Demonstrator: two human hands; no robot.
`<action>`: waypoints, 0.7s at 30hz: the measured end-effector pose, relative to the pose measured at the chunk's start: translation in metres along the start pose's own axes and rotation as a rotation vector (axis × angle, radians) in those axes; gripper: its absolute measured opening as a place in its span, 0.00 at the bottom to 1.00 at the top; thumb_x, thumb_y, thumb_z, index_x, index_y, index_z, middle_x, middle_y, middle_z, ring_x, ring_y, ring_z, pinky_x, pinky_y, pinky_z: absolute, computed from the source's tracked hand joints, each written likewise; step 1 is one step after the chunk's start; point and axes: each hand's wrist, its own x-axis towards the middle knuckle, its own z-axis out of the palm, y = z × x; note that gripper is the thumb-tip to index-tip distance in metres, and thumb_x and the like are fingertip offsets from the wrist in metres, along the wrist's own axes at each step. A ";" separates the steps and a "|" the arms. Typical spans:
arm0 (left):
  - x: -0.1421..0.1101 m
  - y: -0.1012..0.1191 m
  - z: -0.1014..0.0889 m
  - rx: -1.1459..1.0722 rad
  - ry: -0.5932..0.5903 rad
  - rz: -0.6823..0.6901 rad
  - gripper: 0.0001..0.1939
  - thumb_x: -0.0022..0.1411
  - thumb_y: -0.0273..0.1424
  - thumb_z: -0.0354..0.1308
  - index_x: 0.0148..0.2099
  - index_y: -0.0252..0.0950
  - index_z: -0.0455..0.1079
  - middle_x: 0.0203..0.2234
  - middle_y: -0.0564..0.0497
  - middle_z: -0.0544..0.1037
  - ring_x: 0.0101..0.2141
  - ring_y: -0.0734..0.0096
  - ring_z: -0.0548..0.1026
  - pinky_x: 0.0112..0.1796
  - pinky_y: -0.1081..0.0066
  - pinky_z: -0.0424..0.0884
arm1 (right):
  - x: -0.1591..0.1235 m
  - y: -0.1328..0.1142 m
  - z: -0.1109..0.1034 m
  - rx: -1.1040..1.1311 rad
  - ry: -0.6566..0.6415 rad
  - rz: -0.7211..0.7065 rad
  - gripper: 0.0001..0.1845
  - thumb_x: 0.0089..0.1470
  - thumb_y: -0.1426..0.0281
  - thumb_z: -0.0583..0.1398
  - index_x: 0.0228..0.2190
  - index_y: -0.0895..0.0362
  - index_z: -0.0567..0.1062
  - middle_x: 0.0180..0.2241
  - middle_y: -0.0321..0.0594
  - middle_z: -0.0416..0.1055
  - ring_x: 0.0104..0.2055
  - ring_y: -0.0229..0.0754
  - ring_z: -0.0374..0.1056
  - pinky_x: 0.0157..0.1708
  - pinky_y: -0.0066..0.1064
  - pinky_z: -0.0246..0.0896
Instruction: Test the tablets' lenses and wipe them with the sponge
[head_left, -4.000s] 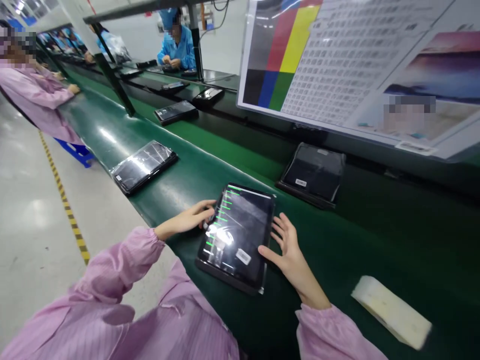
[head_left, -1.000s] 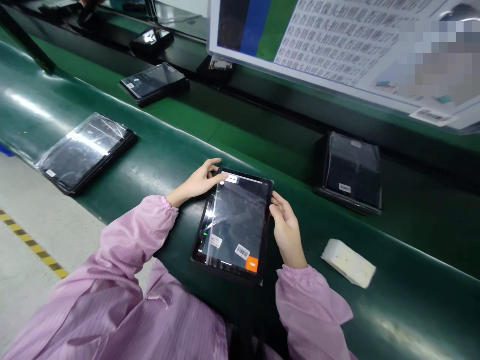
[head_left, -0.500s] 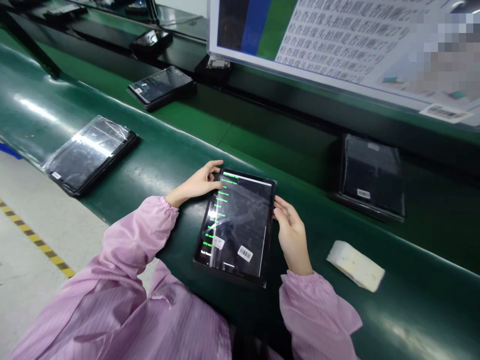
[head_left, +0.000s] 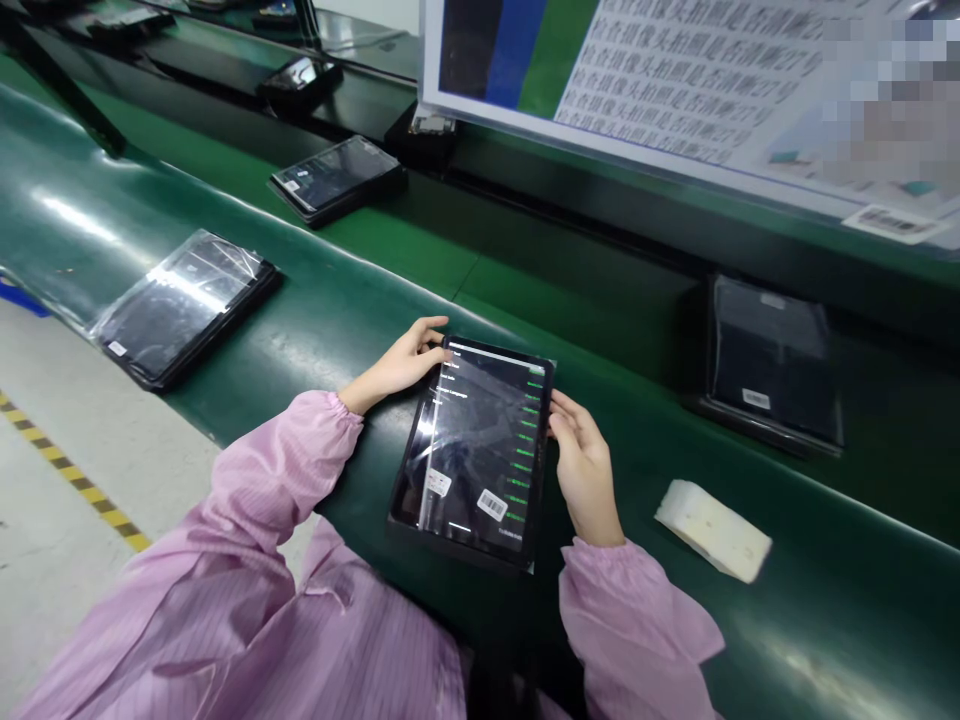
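A black tablet (head_left: pixel 480 450) lies tilted in front of me, its lit screen showing white lines of text at the left and green ones at the right. Two small labels are stuck near its lower edge. My left hand (head_left: pixel 401 362) grips the tablet's upper left corner, the thumb over the edge of the screen and the other fingers partly behind. On the opposite side, my right hand (head_left: pixel 583 460) holds the right edge with bent fingers; some fingertips are hidden behind the tablet. A white foam block (head_left: pixel 714 530) rests on the green bench to the right of that hand.
Another film-covered tablet (head_left: pixel 184 308) lies on the green bench (head_left: pixel 300 335) at left. Beyond the bench edge, a green conveyor belt (head_left: pixel 450 255) carries a tablet (head_left: pixel 337 178) and another tablet (head_left: pixel 776 360) at right. A printed sign (head_left: pixel 675 90) hangs above.
The screen's content has switched from a green list at the left to white lines at the left and green ones at the right. Tablets on the belt have shifted rightward. Both hands keep their hold.
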 end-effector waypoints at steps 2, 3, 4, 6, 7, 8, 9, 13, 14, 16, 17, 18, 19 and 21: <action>-0.001 0.001 -0.003 -0.003 -0.023 -0.003 0.36 0.56 0.31 0.63 0.65 0.36 0.58 0.46 0.47 0.73 0.33 0.73 0.69 0.37 0.67 0.66 | 0.000 -0.001 0.000 0.000 -0.002 -0.001 0.21 0.60 0.58 0.61 0.52 0.53 0.76 0.54 0.45 0.76 0.57 0.50 0.72 0.62 0.49 0.64; -0.001 0.002 -0.004 -0.002 -0.035 -0.002 0.37 0.54 0.30 0.64 0.66 0.36 0.58 0.47 0.47 0.73 0.32 0.74 0.68 0.37 0.67 0.66 | 0.000 -0.001 0.000 -0.001 -0.001 -0.003 0.21 0.60 0.58 0.62 0.52 0.53 0.76 0.54 0.45 0.76 0.57 0.50 0.72 0.62 0.49 0.64; -0.002 0.002 -0.004 0.001 -0.043 0.001 0.39 0.53 0.29 0.65 0.66 0.36 0.59 0.47 0.47 0.73 0.31 0.75 0.67 0.38 0.67 0.66 | 0.000 -0.001 0.000 -0.002 -0.001 -0.004 0.21 0.60 0.58 0.62 0.52 0.53 0.76 0.54 0.45 0.76 0.57 0.50 0.71 0.62 0.49 0.64; -0.003 0.003 -0.006 0.014 -0.051 0.012 0.41 0.50 0.28 0.67 0.66 0.36 0.59 0.48 0.47 0.73 0.30 0.76 0.65 0.39 0.67 0.66 | 0.000 -0.001 0.000 -0.004 -0.001 -0.005 0.21 0.59 0.58 0.62 0.52 0.52 0.76 0.54 0.45 0.76 0.58 0.50 0.71 0.62 0.49 0.64; -0.004 0.003 -0.006 0.022 -0.051 0.021 0.43 0.48 0.28 0.68 0.66 0.36 0.59 0.48 0.47 0.73 0.30 0.76 0.64 0.38 0.67 0.66 | 0.000 -0.001 0.000 -0.005 -0.001 -0.005 0.21 0.59 0.57 0.62 0.52 0.52 0.76 0.54 0.45 0.76 0.58 0.50 0.71 0.62 0.49 0.64; -0.004 0.003 -0.006 0.031 -0.051 0.030 0.44 0.47 0.28 0.70 0.66 0.36 0.59 0.48 0.47 0.73 0.30 0.76 0.63 0.37 0.67 0.65 | 0.000 -0.001 0.000 -0.006 -0.002 -0.004 0.21 0.59 0.57 0.62 0.52 0.52 0.76 0.53 0.45 0.76 0.58 0.50 0.71 0.62 0.49 0.64; -0.005 0.003 -0.006 0.040 -0.054 0.038 0.46 0.46 0.28 0.71 0.66 0.36 0.59 0.48 0.47 0.73 0.29 0.77 0.63 0.36 0.67 0.65 | 0.000 -0.001 0.000 -0.008 -0.003 -0.003 0.21 0.59 0.57 0.62 0.52 0.52 0.76 0.53 0.45 0.76 0.57 0.50 0.71 0.61 0.49 0.64; -0.005 0.003 -0.006 0.047 -0.061 0.049 0.42 0.51 0.30 0.69 0.67 0.37 0.59 0.48 0.46 0.73 0.30 0.76 0.64 0.37 0.66 0.66 | 0.000 -0.003 0.001 -0.009 -0.007 0.003 0.23 0.60 0.57 0.62 0.54 0.51 0.75 0.53 0.44 0.76 0.56 0.50 0.71 0.61 0.48 0.65; -0.004 0.003 -0.006 0.045 -0.060 0.046 0.41 0.52 0.31 0.67 0.67 0.37 0.59 0.48 0.46 0.73 0.30 0.75 0.65 0.39 0.66 0.66 | 0.000 -0.003 0.001 -0.008 -0.010 0.007 0.24 0.60 0.57 0.62 0.55 0.51 0.75 0.53 0.44 0.75 0.55 0.49 0.72 0.60 0.47 0.66; -0.004 0.004 -0.006 0.044 -0.055 0.039 0.40 0.53 0.31 0.66 0.67 0.36 0.59 0.48 0.46 0.72 0.31 0.75 0.65 0.41 0.65 0.66 | 0.000 -0.004 0.001 -0.007 -0.016 0.018 0.25 0.61 0.58 0.61 0.57 0.50 0.73 0.52 0.44 0.75 0.54 0.49 0.72 0.59 0.46 0.66; -0.004 0.004 -0.007 0.046 -0.057 0.037 0.40 0.53 0.31 0.67 0.67 0.36 0.59 0.48 0.46 0.72 0.31 0.75 0.65 0.41 0.65 0.66 | 0.000 -0.004 0.001 -0.008 -0.017 0.024 0.25 0.61 0.58 0.61 0.58 0.50 0.73 0.52 0.43 0.75 0.54 0.48 0.72 0.59 0.46 0.66; -0.004 0.005 -0.007 0.050 -0.060 0.038 0.41 0.52 0.31 0.68 0.67 0.36 0.60 0.48 0.46 0.72 0.31 0.75 0.65 0.41 0.65 0.66 | 0.001 -0.004 0.001 -0.009 -0.017 0.028 0.25 0.61 0.58 0.61 0.58 0.50 0.73 0.52 0.43 0.75 0.53 0.48 0.72 0.59 0.46 0.66; -0.005 0.005 -0.008 0.055 -0.064 0.040 0.42 0.51 0.30 0.69 0.67 0.36 0.60 0.49 0.46 0.72 0.31 0.75 0.64 0.41 0.65 0.66 | 0.001 -0.004 0.001 -0.008 -0.018 0.031 0.25 0.61 0.59 0.61 0.58 0.50 0.73 0.52 0.43 0.75 0.53 0.48 0.72 0.59 0.46 0.66; -0.005 0.006 -0.008 0.071 -0.070 0.045 0.44 0.49 0.30 0.70 0.67 0.37 0.59 0.49 0.45 0.72 0.31 0.75 0.64 0.40 0.65 0.67 | 0.001 -0.004 0.002 -0.002 -0.022 0.034 0.26 0.61 0.58 0.61 0.59 0.49 0.73 0.53 0.43 0.75 0.53 0.49 0.72 0.59 0.46 0.67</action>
